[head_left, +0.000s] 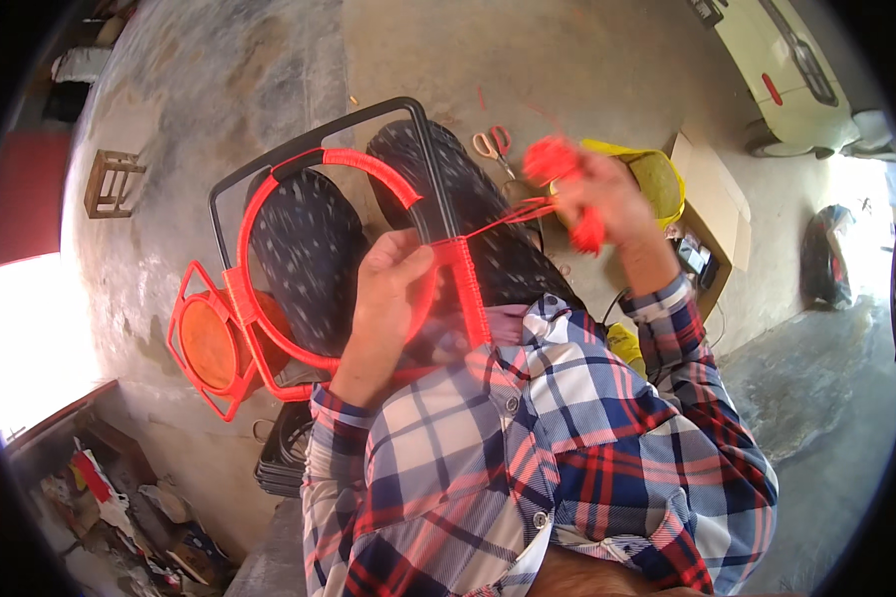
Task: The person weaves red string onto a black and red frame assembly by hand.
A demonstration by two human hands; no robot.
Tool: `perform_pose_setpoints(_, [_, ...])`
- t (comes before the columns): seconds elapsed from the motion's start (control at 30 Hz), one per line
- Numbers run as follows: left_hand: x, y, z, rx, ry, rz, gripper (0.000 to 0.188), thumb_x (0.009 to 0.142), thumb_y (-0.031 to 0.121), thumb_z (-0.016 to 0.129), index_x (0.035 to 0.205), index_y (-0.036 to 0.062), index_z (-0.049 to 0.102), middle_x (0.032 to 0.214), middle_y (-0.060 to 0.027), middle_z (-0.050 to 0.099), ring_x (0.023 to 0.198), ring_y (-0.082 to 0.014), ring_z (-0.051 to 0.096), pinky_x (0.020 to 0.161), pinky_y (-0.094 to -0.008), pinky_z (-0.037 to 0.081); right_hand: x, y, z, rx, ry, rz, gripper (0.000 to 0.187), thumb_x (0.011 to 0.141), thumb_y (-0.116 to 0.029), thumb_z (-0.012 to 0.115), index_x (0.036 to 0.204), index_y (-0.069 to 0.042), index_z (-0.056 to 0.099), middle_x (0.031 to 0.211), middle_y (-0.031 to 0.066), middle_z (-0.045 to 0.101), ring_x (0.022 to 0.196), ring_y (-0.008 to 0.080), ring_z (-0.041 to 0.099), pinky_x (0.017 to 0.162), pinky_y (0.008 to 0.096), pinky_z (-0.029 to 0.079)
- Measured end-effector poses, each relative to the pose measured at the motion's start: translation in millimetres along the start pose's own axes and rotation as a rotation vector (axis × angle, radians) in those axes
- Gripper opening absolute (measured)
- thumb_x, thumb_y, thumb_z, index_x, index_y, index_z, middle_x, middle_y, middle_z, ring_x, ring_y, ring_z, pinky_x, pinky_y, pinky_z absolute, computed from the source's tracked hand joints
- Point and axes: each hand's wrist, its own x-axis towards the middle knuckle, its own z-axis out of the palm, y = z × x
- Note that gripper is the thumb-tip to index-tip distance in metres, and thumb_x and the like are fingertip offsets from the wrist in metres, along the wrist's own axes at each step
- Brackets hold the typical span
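Note:
A black metal frame (324,127) with a ring inside it rests across my lap. Red cord is wrapped tightly round much of the ring (252,221) and the lower side bars, while the top bar is bare black. My left hand (388,279) grips the frame where the ring meets the right side bar, thumb on top. Out to the right, my right hand (612,204) is closed round a bundle of red cord (553,159), slightly blurred. Strands of cord (508,216) stretch from it to the side bar.
Scissors (494,145) lie on the floor beyond my knees. A yellow container (657,179) and a cardboard box (712,204) stand right. To the left are a red frame with an orange disc (207,343) and a wooden stool (115,185). A vehicle (782,75) is at far right.

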Motion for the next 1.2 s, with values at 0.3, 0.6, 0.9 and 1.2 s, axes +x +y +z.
perform_pose_setpoints(0.3, [3.6, 3.6, -3.9, -0.285, -0.124, -0.031, 0.034, 0.091, 0.022, 0.056, 0.115, -0.0021, 0.053, 0.105, -0.0092, 0.063, 0.093, -0.0188, 0.06, 0.086, -0.032, 0.047, -78.8, -14.7, -199.0, 0.258, 0.764, -0.565, 0.018, 0.096, -0.024, 0.055, 0.104, -0.008, 0.058, 0.08, 0.0014, 0.058, 0.061, 0.0105, 0.052, 0.056, 0.0241, 0.047])
perform_pose_setpoints(0.6, [9.9, 2.1, 5.0, -0.277, -0.058, -0.06, 0.029, 0.091, 0.015, 0.052, 0.117, 0.0018, 0.054, 0.106, -0.0101, 0.065, 0.086, -0.0218, 0.065, 0.076, -0.0353, 0.054, 10.6, 40.3, 54.5, -0.917, -0.354, -0.139, 0.039, 0.078, -0.007, 0.066, 0.116, -0.004, 0.061, 0.101, 0.0186, 0.067, 0.092, 0.0287, 0.066, 0.082, 0.034, 0.049])
perform_pose_setpoints(0.9, [-3.2, 5.5, 15.0, -0.204, 0.168, 0.15, 0.02, 0.099, 0.021, 0.048, 0.085, 0.0079, 0.053, 0.069, 0.0019, 0.049, 0.057, -0.0077, 0.044, 0.052, -0.0232, 0.036, 38.6, 19.3, 74.9, -0.815, 0.065, -0.525, 0.066, 0.072, -0.015, 0.076, 0.132, -0.007, 0.05, 0.119, 0.0128, 0.056, 0.106, 0.0291, 0.056, 0.094, 0.0402, 0.044])
perform_pose_setpoints(1.2, [-5.0, 5.1, 11.3, -0.159, 0.022, 0.395, 0.021, 0.098, 0.025, 0.049, 0.088, 0.0073, 0.053, 0.069, -0.0009, 0.046, 0.055, -0.0096, 0.041, 0.051, -0.0246, 0.034, 38.4, 1.4, 56.5, -0.972, -0.118, -0.514, 0.033, 0.085, -0.017, 0.066, 0.113, -0.002, 0.06, 0.101, 0.0113, 0.064, 0.096, 0.0302, 0.062, 0.086, 0.0343, 0.047])
